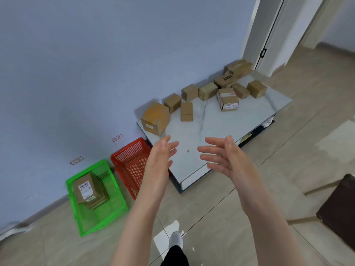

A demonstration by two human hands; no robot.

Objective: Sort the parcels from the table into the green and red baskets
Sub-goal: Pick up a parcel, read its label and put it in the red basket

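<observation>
**Box (155, 118) just past the left hand (161, 156)**

Both hands are spread, fingers straight, holding nothing, palms facing over the table (209, 121) corner. The box sits just beyond the left fingertips, slightly to their left (the right hand (222, 156) is farther off). Smaller parcels (186, 111) lie well beyond. The red basket (126, 160) and green basket (85, 170) stand left of the left wrist.

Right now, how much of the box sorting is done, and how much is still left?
Just started. Done: a small stack of parcels lies in the green basket; the red basket shows none, though an arm hides part of it. In hand: nothing, the left hand and right hand are open, held out toward the table. Left: ten or so unsorted parcels on it.
</observation>
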